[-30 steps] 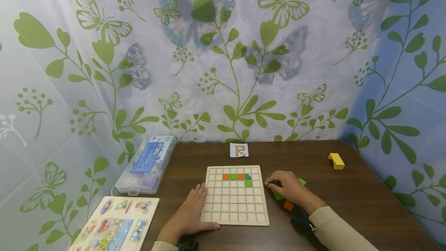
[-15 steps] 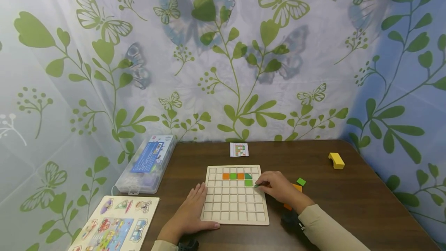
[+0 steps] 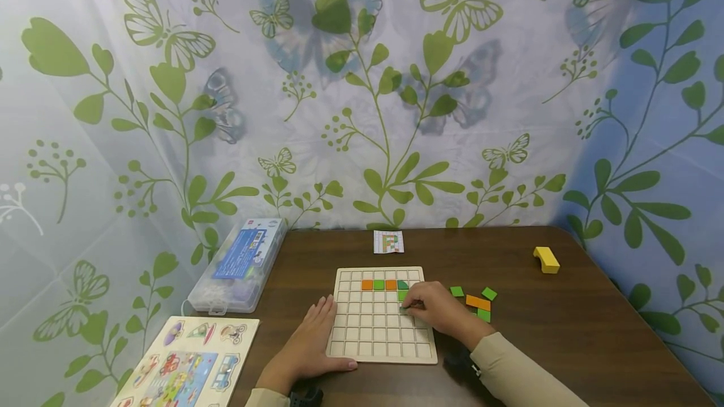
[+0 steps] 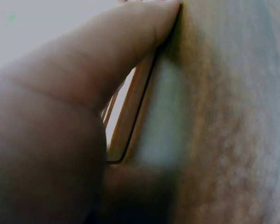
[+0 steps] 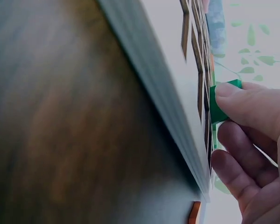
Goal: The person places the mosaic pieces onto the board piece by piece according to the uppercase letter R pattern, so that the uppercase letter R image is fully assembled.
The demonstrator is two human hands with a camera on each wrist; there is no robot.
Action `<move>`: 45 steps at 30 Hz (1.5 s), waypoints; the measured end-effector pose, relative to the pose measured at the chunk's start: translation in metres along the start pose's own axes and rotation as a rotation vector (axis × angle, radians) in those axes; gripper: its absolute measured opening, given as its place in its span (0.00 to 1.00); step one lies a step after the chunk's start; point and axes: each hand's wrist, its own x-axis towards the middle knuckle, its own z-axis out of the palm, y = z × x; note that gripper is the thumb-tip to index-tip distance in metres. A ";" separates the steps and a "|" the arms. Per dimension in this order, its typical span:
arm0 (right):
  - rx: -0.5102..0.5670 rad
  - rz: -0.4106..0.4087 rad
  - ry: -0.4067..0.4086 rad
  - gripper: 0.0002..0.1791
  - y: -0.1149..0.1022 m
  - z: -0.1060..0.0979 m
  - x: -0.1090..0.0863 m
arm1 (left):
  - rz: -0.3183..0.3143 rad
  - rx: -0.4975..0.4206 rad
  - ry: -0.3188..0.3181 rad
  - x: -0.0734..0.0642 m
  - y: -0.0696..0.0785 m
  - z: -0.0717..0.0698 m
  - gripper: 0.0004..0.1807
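A wooden grid board [image 3: 372, 335] lies on the table. Along one row sit an orange tile [image 3: 367, 284], a green tile [image 3: 379, 284], a second orange tile [image 3: 391, 284] and a dark green tile [image 3: 403, 284] with a cut corner. A light green tile [image 3: 402, 295] is just below the last. My right hand [image 3: 441, 311] is over the board's right side and pinches a dark green block [image 5: 217, 111] between thumb and fingers, at the grid surface. My left hand [image 3: 305, 345] rests with fingers straight against the board's left edge, thumb by the near corner.
Loose green and orange tiles [image 3: 478, 302] lie right of the board. A yellow arch block [image 3: 546, 260] is farther right. Behind the board lies a pattern card [image 3: 388, 242]. A plastic case [image 3: 237, 269] and a picture puzzle [image 3: 189, 363] occupy the left.
My right hand has moved left from the loose tiles onto the board, bringing the dark green block. The left hand has stayed at the board's edge.
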 end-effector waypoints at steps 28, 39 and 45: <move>-0.119 0.012 -0.011 0.08 -0.005 0.008 -0.001 | 0.022 0.007 0.021 0.001 0.000 0.000 0.74; -0.115 0.001 -0.008 0.09 -0.006 0.007 0.000 | 0.022 0.010 0.016 0.002 -0.001 0.000 0.73; -0.105 0.037 0.001 0.10 -0.005 0.007 0.000 | 0.027 0.007 0.021 0.001 -0.001 0.001 0.73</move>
